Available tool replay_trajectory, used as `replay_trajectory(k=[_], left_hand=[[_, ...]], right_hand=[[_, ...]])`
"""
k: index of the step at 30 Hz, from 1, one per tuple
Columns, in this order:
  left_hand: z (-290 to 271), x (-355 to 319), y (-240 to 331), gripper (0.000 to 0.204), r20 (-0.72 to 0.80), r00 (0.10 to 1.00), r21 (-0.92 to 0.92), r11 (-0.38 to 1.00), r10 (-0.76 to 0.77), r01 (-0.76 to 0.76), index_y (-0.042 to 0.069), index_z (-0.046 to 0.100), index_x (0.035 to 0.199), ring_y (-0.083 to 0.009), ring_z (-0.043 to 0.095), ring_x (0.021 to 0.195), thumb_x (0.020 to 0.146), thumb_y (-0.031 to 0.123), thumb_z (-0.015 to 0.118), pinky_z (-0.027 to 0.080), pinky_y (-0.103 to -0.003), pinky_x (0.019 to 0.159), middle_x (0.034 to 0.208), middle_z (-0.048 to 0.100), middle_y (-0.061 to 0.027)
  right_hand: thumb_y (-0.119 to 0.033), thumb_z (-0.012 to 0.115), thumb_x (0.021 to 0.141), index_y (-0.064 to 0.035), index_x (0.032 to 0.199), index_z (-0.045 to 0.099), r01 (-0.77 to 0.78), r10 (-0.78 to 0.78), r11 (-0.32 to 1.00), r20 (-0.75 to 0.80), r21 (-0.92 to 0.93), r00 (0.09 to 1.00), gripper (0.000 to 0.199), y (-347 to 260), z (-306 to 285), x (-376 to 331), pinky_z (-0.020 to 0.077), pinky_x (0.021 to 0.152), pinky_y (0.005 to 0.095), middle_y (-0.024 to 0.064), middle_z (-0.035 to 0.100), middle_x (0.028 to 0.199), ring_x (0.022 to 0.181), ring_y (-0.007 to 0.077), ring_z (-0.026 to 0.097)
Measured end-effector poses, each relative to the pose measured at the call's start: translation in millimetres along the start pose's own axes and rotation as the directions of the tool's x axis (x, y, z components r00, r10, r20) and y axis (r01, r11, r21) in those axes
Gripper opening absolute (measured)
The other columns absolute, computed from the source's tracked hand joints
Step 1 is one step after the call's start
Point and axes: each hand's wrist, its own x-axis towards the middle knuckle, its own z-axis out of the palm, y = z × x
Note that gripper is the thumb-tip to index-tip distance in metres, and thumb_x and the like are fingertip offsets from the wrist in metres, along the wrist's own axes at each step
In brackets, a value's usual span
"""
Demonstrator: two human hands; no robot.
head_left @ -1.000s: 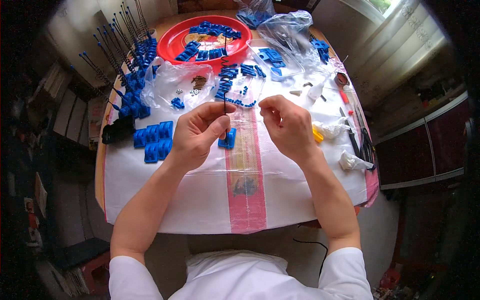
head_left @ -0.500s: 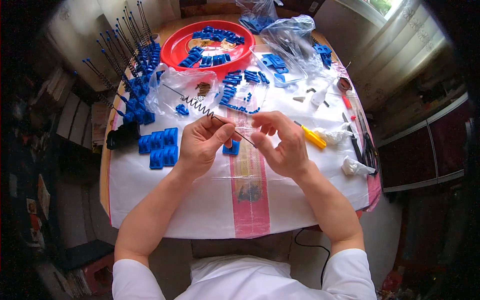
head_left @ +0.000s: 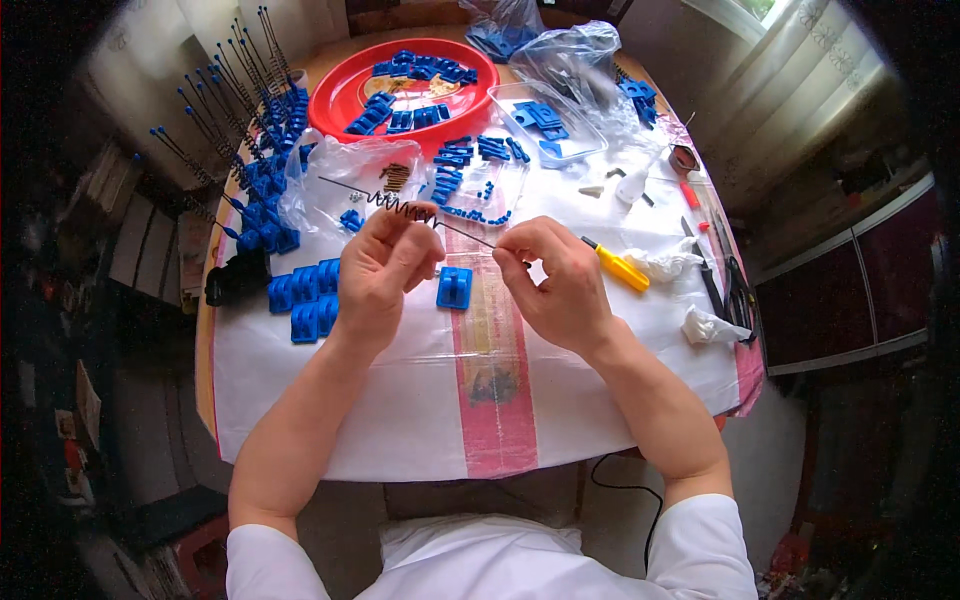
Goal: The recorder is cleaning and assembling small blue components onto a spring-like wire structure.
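A dark wire spring (head_left: 397, 208), coiled in the middle with straight ends, stretches slantwise across the front of me. Pinched between thumb and fingertips of my right hand (head_left: 555, 275) is its right-hand straight end. My left hand (head_left: 385, 275) has its fingers curled against the coil; their exact grip is partly hidden. Between my hands, on the white cover, lies a blue square plastic base (head_left: 455, 287) with a raised middle. Several similar blue bases (head_left: 305, 290) sit in rows beside my left hand.
Blue bases with upright springs (head_left: 265, 205) crowd the far left. A red tray (head_left: 330, 80) and a clear plastic box (head_left: 592, 150) hold blue parts. Small blue parts (head_left: 450, 170) lie beyond my hands. A yellow-handled tool (head_left: 622, 268), crumpled tissue (head_left: 712, 327) and black pliers (head_left: 738, 295) lie to the right.
My right hand has closed on the spring's straight end. My left hand has moved from that straight part to the coil, and the spring lies flatter. The blue base is now uncovered.
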Motion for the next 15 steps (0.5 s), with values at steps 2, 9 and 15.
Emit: replay_trajectory(k=[2,9,15], left_hand=[[-1.9,1.3,1.6,0.025,-0.018,0.999,-0.127,0.991,-0.042,0.039,0.007,0.059,0.119,-0.0059,0.059,0.069,0.099,0.021,0.057,0.042,-0.017,0.058,0.085,0.067,-0.0027],[-9.4,1.7,1.2,0.021,-0.043,0.999,-0.267,0.963,-0.031,0.018,0.008,0.063,0.11,-0.0135,0.068,0.08,0.099,0.024,0.056,0.056,-0.025,0.068,0.091,0.07,-0.0057],[-13.4,6.1,2.0,0.021,-0.035,0.999,-0.335,0.942,0.022,-0.033,0.007,0.063,0.109,-0.0146,0.068,0.081,0.099,0.023,0.056,0.056,-0.024,0.067,0.094,0.071,-0.0093]], right_hand=[[-0.003,0.069,0.081,-0.0026,0.083,0.061,0.007,-0.008,1.0,-0.011,-0.007,1.0,0.008,2.8,-1.8,0.0,0.0503,0.06,0.035,0.0115,0.063,0.081,0.069,0.0263,0.064],[-0.008,0.073,0.079,-0.0029,0.099,0.06,-0.037,0.042,0.995,-0.054,0.09,0.998,0.024,-0.5,-6.1,5.2,0.0509,0.065,0.0334,0.0107,0.064,0.089,0.075,0.0221,0.063],[-0.009,0.071,0.078,-0.0031,0.112,0.057,-0.009,0.01,0.996,-0.016,0.087,1.0,0.037,14.8,-13.8,5.6,0.0521,0.072,0.0319,0.0107,0.065,0.095,0.082,0.0191,0.064]])
